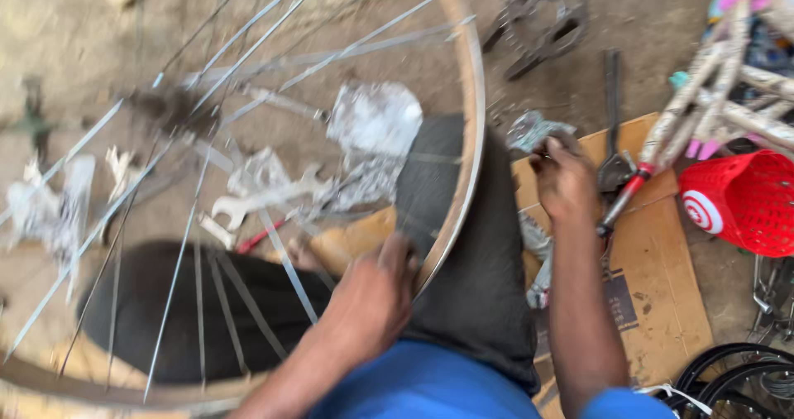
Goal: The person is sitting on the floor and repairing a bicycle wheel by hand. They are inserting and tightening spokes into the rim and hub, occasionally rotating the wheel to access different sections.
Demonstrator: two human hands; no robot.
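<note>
Spokes of a bare silver metal bicycle wheel (248, 138) fan across the left of the scene, its rim lying over the person's dark-trousered lap, which props it within reach. Beyond it, on the dirt floor, lie crumpled foil scraps (374, 121) and a flat silver spanner (269, 194). The left hand (372, 299) curls over the near rim, steadying it. Further right, the right hand (565, 179) reaches to a flattened brown cardboard sheet (653, 278) (fingers bent, apparently pinching something small and blurred). A red plastic basket (744, 200) sits far right.
</note>
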